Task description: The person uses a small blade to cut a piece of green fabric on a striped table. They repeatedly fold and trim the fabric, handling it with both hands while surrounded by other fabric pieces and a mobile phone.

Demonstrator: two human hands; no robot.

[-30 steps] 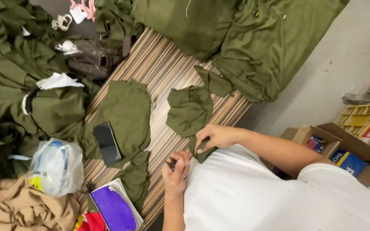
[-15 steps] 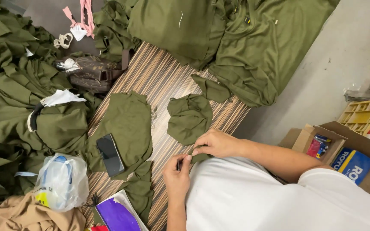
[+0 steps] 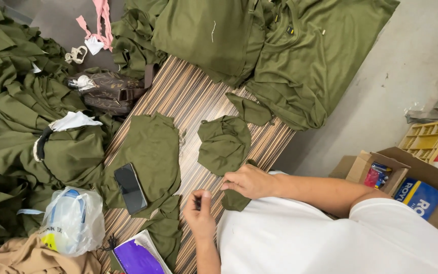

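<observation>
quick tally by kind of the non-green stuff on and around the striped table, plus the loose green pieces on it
Small olive fabric pieces on the striped table: 3
Phone: 1
Brown bag: 1
Clear plastic bag: 1
Purple booklet: 1
Total: 7
The left hand and right hand work another small olive piece, not counted.

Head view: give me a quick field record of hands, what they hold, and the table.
surface: striped wooden table
left hand: pinches a small dark item, too small to identify
right hand: grips a small olive fabric piece
beside hands: olive cut piece
phone: lies on flat olive fabric
far edge: olive garment pile
</observation>
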